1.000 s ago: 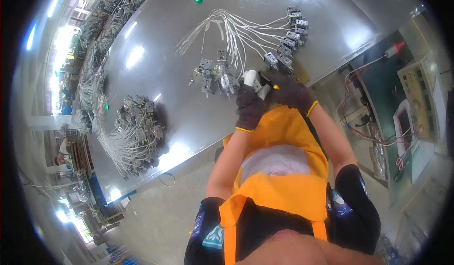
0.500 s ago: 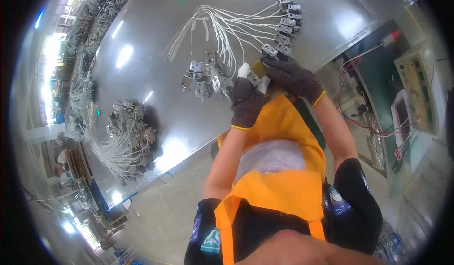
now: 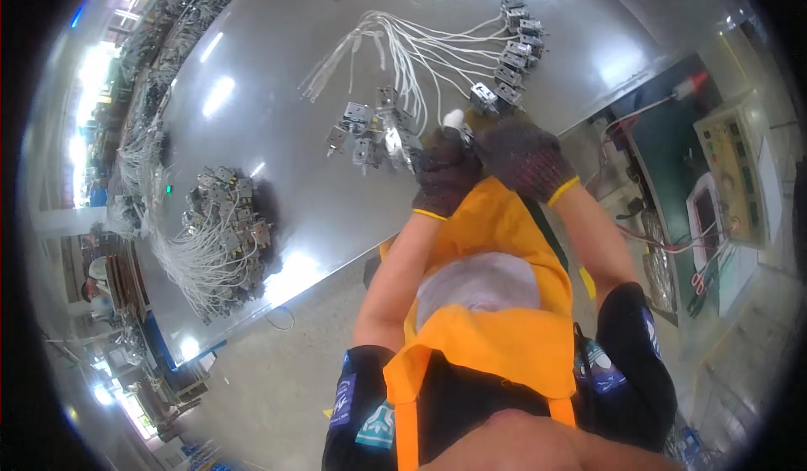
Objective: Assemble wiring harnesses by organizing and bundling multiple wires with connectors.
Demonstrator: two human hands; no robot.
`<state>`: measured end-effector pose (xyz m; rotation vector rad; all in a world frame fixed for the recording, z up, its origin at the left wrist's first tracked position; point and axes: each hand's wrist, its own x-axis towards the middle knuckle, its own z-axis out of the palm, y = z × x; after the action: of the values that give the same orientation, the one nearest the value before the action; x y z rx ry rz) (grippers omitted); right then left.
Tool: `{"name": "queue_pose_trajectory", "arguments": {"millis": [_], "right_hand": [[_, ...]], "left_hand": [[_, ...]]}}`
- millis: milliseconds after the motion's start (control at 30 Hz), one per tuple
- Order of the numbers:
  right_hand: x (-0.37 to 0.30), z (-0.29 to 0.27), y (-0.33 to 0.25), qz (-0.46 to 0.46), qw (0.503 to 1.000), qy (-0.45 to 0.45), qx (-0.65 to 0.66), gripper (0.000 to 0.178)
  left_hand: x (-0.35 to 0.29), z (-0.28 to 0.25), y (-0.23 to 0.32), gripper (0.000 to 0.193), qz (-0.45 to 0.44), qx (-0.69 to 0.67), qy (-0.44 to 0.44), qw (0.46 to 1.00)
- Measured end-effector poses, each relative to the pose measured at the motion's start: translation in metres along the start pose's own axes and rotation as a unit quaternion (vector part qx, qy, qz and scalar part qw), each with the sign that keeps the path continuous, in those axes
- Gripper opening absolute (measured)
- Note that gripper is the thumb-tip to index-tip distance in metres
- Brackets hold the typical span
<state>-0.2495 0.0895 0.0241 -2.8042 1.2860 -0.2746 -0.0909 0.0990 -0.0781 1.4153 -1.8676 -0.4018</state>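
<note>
My left hand, in a dark knit glove with white fingertip covers, is closed round a small metal boxed unit, mostly hidden by the fingers. Right beside it, my gloved right hand is curled in toward the same spot; whatever its fingers grip is hidden. Just left of my hands lies a cluster of similar metal units. Beyond my right hand a curved row of such units rests on the metal table, their white wires gathered toward the left.
A large heap of wired units sits at the table's left. Racks hung with more wired parts line the far left. On the right, a side bench carries a control box, red-handled scissors and loose cables.
My hands have drawn together, and the right has come in against the left. The metal unit, visible between my left fingers before, is now mostly covered. The view has shifted slightly.
</note>
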Motion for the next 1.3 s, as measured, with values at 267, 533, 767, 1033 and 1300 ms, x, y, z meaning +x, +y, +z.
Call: {"name": "queue_pose_trajectory", "arguments": {"millis": [267, 533, 767, 1033, 1300], "right_hand": [[-0.002, 0.014, -0.004, 0.046, 0.992, 0.085, 0.079, 0.018], [-0.033, -0.002, 0.004, -0.002, 0.955, 0.201, 0.219, 0.020], [-0.009, 0.023, -0.034, 0.122, 0.854, 0.026, 0.505, 0.025], [0.020, 0.072, -0.022, 0.160, 0.696, 0.078, 0.696, 0.047], [0.000, 0.101, -0.009, 0.084, 0.881, 0.096, 0.455, 0.050]], "left_hand": [[0.009, 0.032, -0.020, 0.046, -0.135, -0.186, 0.026, 0.973], [-0.006, -0.061, 0.063, 0.047, 0.146, 0.113, -0.020, 0.983], [0.033, -0.158, 0.029, 0.031, 0.224, 0.238, -0.165, 0.931], [0.024, -0.094, 0.041, 0.059, 0.145, 0.120, -0.022, 0.982], [-0.006, -0.014, 0.035, 0.049, -0.215, -0.475, 0.142, 0.842]]}}
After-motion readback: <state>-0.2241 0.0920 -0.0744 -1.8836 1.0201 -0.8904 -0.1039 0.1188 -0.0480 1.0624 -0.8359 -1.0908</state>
